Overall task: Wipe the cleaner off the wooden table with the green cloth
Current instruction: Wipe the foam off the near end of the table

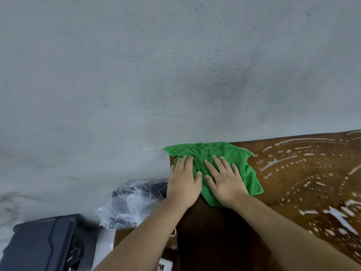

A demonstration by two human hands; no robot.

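The green cloth (230,153) lies spread flat on the far left corner of the wooden table (293,184), touching the wall. My left hand (183,182) presses flat on the cloth's left part, fingers apart. My right hand (226,180) presses flat on its middle, fingers spread. White cleaner (304,159) covers the table to the right of the cloth in dotted arcs and streaks. A thicker white patch of cleaner (340,216) sits nearer to me on the right. The table strip under my arms is dark and bare of foam.
A grey wall (175,75) rises directly behind the table. Left of the table's edge lies a crumpled clear plastic bag (129,204) with dark items inside. A black case (45,245) stands at the lower left, beside a white surface.
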